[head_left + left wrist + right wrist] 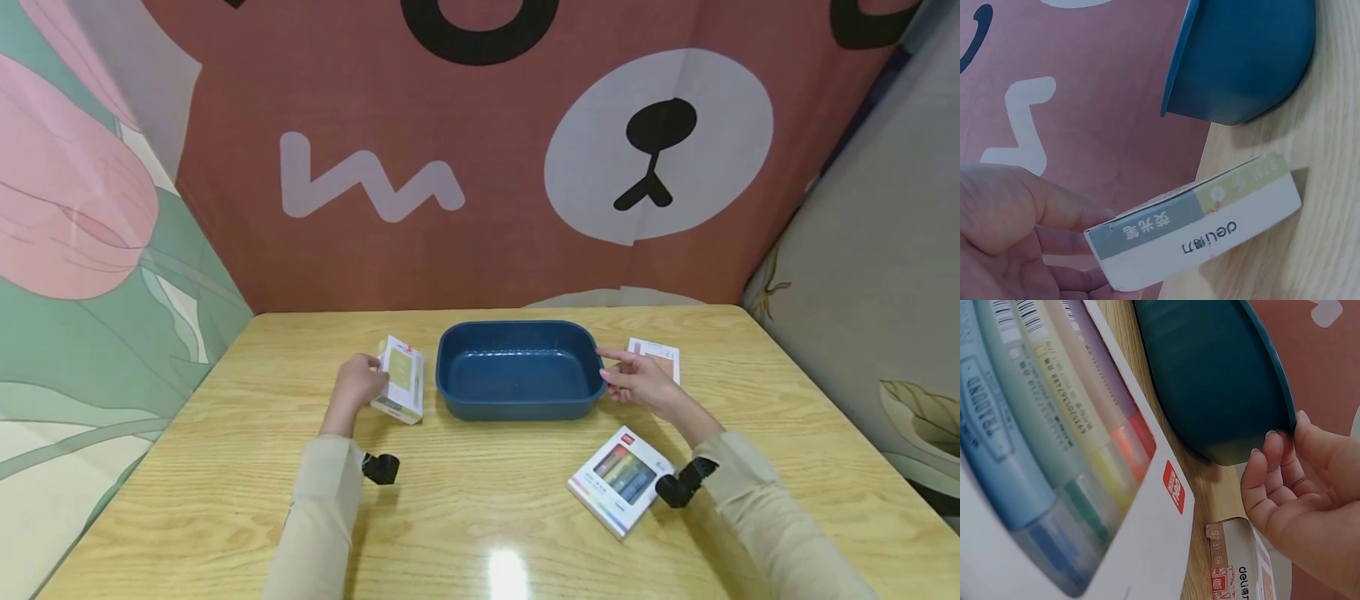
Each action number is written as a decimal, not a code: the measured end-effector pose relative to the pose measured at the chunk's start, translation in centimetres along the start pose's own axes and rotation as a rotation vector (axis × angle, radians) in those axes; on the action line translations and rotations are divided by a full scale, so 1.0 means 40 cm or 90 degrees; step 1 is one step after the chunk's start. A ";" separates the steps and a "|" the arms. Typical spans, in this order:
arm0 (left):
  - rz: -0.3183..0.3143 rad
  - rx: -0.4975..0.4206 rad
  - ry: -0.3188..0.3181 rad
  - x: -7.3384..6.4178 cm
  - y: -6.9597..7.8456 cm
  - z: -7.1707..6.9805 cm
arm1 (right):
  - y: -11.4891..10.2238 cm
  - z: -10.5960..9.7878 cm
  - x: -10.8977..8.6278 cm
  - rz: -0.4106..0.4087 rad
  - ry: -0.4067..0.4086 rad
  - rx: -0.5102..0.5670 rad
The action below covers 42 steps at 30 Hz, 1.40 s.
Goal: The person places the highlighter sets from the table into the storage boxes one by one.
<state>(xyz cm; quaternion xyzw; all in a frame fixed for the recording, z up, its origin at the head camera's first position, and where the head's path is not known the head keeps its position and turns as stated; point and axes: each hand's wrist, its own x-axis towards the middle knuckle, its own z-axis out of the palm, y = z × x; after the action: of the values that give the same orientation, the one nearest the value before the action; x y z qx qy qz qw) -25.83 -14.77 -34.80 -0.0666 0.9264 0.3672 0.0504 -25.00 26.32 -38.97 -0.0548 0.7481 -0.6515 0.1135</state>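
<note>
My left hand (357, 385) grips one end of a white, green and grey box of highlighters (402, 375), labelled deli, which tilts beside the basin's left end. In the left wrist view, the thumb lies along the highlighter box's (1204, 225) edge and the other fingers are partly hidden behind it. A dark blue rectangular basin (517, 410) stands upright at the table's middle. At its right end, my right hand (641, 383) pinches the rim, fingers curled against the outer wall in the right wrist view.
A white windowed box of coloured highlighters (624, 482) lies under my right forearm. Another white and orange-brown box (666, 354) is partly hidden behind my right hand. The wooden table (450, 500) ends at a printed cloth backdrop (487, 258).
</note>
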 end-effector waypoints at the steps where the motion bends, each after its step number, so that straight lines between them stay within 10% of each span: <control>1: 0.001 0.008 0.005 0.000 0.000 -0.002 | -0.001 0.001 0.000 -0.001 -0.003 0.000; 28: 0.042 -0.050 0.092 -0.040 0.035 -0.072 | -0.011 0.003 0.001 0.014 -0.013 0.008; 42: 0.068 -0.216 0.083 -0.059 0.077 -0.077 | -0.009 0.006 0.001 0.016 -0.016 0.012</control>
<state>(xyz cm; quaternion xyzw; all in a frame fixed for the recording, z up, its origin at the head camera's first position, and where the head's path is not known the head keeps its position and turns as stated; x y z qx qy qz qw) -24.14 -14.48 -30.15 -0.0482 0.8546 0.5154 -0.0413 -25.02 26.05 -38.67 -0.0528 0.7410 -0.6564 0.1315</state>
